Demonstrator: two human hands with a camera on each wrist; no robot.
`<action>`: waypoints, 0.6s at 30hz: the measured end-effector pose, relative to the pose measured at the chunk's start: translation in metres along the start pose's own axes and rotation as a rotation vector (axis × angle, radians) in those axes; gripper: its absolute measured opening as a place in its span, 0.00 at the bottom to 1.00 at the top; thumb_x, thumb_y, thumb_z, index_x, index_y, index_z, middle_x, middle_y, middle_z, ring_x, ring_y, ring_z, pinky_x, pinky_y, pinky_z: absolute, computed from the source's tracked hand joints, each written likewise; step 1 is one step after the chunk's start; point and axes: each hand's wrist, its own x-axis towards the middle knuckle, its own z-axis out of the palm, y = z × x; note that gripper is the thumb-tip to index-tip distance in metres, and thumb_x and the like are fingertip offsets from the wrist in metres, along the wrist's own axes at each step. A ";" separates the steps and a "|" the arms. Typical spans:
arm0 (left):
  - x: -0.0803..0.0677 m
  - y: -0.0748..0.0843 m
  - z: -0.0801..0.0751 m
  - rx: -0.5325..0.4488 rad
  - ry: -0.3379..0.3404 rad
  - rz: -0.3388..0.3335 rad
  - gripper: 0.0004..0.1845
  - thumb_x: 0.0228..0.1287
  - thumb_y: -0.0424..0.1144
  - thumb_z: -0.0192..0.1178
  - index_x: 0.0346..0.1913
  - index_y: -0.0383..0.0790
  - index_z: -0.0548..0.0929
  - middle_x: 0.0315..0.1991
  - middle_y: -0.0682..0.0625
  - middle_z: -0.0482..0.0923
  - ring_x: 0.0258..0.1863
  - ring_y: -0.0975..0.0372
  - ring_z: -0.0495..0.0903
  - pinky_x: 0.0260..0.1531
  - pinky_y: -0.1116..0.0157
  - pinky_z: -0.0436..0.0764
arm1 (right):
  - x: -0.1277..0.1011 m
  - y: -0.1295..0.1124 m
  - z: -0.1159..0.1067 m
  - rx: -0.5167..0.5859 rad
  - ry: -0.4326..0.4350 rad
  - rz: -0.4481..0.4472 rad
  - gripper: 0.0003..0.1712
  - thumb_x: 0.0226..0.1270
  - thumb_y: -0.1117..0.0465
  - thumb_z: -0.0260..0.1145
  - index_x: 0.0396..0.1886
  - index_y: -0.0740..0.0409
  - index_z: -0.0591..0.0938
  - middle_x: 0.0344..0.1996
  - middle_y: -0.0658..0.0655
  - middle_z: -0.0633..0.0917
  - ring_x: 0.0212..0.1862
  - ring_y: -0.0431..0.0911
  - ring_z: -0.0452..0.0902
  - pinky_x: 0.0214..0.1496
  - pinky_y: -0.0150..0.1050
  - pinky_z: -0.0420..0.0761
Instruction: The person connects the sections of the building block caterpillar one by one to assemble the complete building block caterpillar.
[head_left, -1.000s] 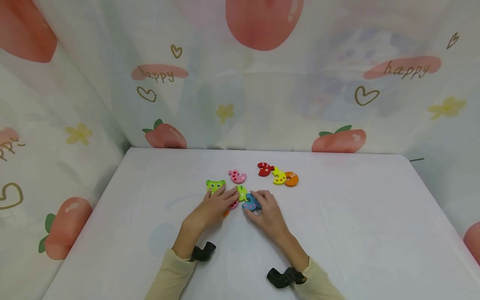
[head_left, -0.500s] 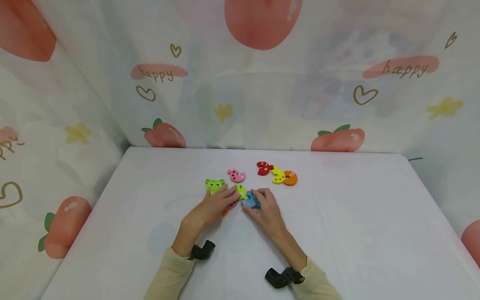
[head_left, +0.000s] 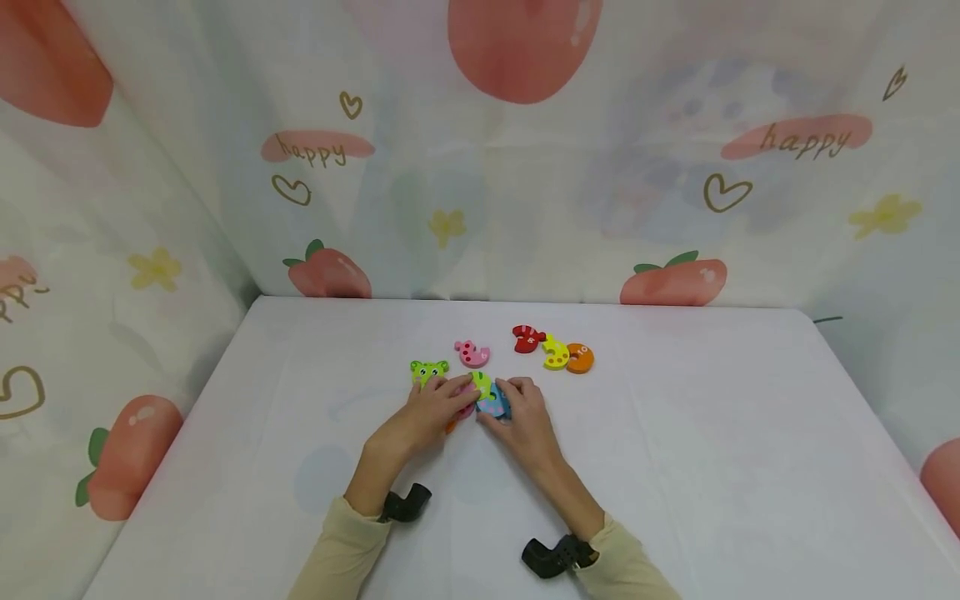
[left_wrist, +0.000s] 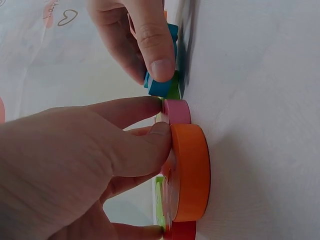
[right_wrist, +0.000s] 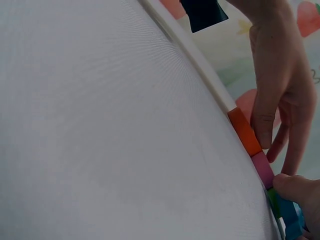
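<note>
My right hand [head_left: 531, 421] pinches a blue puzzle piece [head_left: 492, 402] between thumb and fingers. That piece is up against a light green puzzle piece [head_left: 481, 383], whose green edge shows beneath it in the left wrist view. Spread over a row of joined pieces, my left hand [head_left: 427, 414] touches them with fairly straight fingers. Its thumb is at an orange piece [left_wrist: 191, 172], a finger reaches a pink piece [left_wrist: 178, 111], and another touches a red piece [left_wrist: 184, 230]. A green piece with an animal face [head_left: 429, 370] pokes out beyond the left fingers. The hand covers part of the row.
A loose pink spotted piece [head_left: 472, 354] lies behind the hands. Farther right are a red piece [head_left: 527, 338], a yellow piece [head_left: 556, 353] and an orange piece [head_left: 580, 357] close together. The white table [head_left: 712, 467] meets a patterned curtain [head_left: 540, 200] at its back edge.
My right hand has shifted slightly left with the blue piece, bringing it closer over the light green piece. My left hand stays almost where it was.
</note>
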 end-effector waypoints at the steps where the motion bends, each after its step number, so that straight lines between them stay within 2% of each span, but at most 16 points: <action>1: 0.000 0.000 0.000 0.000 0.003 0.002 0.33 0.55 0.29 0.62 0.65 0.51 0.68 0.67 0.50 0.62 0.63 0.52 0.63 0.61 0.37 0.59 | 0.000 0.000 0.001 -0.002 -0.001 0.003 0.34 0.47 0.52 0.74 0.54 0.61 0.77 0.46 0.57 0.75 0.45 0.46 0.69 0.48 0.38 0.78; 7: -0.002 0.001 -0.003 0.005 0.035 0.010 0.31 0.56 0.30 0.61 0.63 0.50 0.69 0.65 0.49 0.63 0.61 0.52 0.63 0.60 0.37 0.60 | 0.003 -0.002 0.001 -0.010 -0.002 0.006 0.35 0.47 0.51 0.74 0.54 0.62 0.77 0.45 0.57 0.75 0.44 0.46 0.69 0.46 0.37 0.77; 12: -0.001 0.001 -0.002 0.006 0.036 0.012 0.29 0.57 0.30 0.60 0.63 0.50 0.70 0.65 0.49 0.64 0.60 0.52 0.64 0.59 0.37 0.61 | 0.003 -0.003 0.002 -0.026 -0.010 0.019 0.35 0.47 0.50 0.74 0.54 0.63 0.77 0.44 0.57 0.75 0.43 0.46 0.69 0.46 0.37 0.76; 15: -0.001 0.002 -0.002 0.005 0.030 0.008 0.30 0.57 0.30 0.60 0.63 0.51 0.69 0.65 0.49 0.63 0.61 0.52 0.63 0.60 0.37 0.61 | 0.003 -0.001 -0.001 -0.039 -0.067 0.009 0.36 0.48 0.50 0.73 0.55 0.63 0.76 0.45 0.58 0.75 0.45 0.46 0.69 0.47 0.37 0.77; 18: -0.002 0.003 -0.001 -0.014 0.024 -0.005 0.31 0.57 0.30 0.60 0.64 0.53 0.69 0.66 0.49 0.63 0.62 0.51 0.63 0.60 0.37 0.60 | 0.004 0.003 -0.009 -0.024 -0.166 0.000 0.36 0.50 0.50 0.72 0.57 0.62 0.75 0.47 0.57 0.74 0.46 0.46 0.69 0.48 0.38 0.78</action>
